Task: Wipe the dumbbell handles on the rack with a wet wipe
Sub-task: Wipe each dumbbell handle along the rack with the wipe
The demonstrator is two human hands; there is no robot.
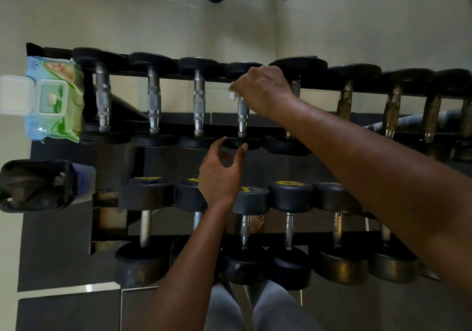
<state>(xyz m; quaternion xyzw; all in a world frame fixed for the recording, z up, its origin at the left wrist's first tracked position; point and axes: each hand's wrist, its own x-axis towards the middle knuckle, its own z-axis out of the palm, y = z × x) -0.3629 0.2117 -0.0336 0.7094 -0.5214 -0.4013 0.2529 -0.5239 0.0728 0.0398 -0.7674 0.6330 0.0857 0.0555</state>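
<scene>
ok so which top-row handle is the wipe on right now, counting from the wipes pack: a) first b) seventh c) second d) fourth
d) the right hand holds the white wet wipe round the upper part of the fourth handle from the wipes pack; the left hand hovers below it with loosely curved fingers, holding nothing.

This is a gym's free-weight corner. A black two-tier rack (255, 126) stands against a plain pale wall (153, 19), each tier lined with dumbbells (153, 101) that have round black heads and knurled metal handles, several on the lower tier with yellow labels. Dark mat flooring (63, 254) lies under the rack, beside pale tiles.
</scene>
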